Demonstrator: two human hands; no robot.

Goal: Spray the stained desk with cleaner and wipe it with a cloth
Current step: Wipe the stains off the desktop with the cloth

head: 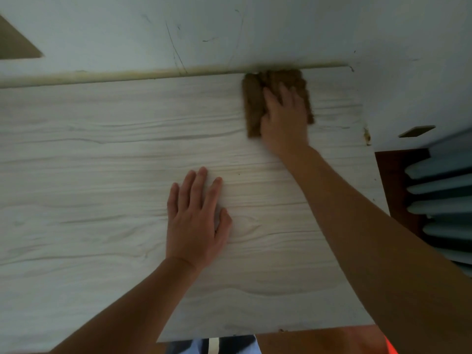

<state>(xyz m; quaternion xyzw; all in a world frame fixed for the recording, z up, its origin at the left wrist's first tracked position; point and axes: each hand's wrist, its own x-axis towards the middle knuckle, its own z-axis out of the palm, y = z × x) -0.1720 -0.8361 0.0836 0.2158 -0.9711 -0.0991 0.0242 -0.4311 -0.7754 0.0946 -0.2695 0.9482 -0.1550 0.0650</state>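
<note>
While the left hand (196,221) lies flat on the middle of the pale wood-grain desk (102,175), fingers straight and spread, gripping nothing, the right hand (283,121) is out at the far edge, palm down on the brown cloth (252,106). Fingers stretched over it, pressing rather than clutching, though that hand is a bit blurred. Cloth's bunched right against the yellowed strip (127,75) where desk meets scuffed wall (229,29), near the far right corner. Off the desk's right side, a ribbed radiator (441,200).
</note>
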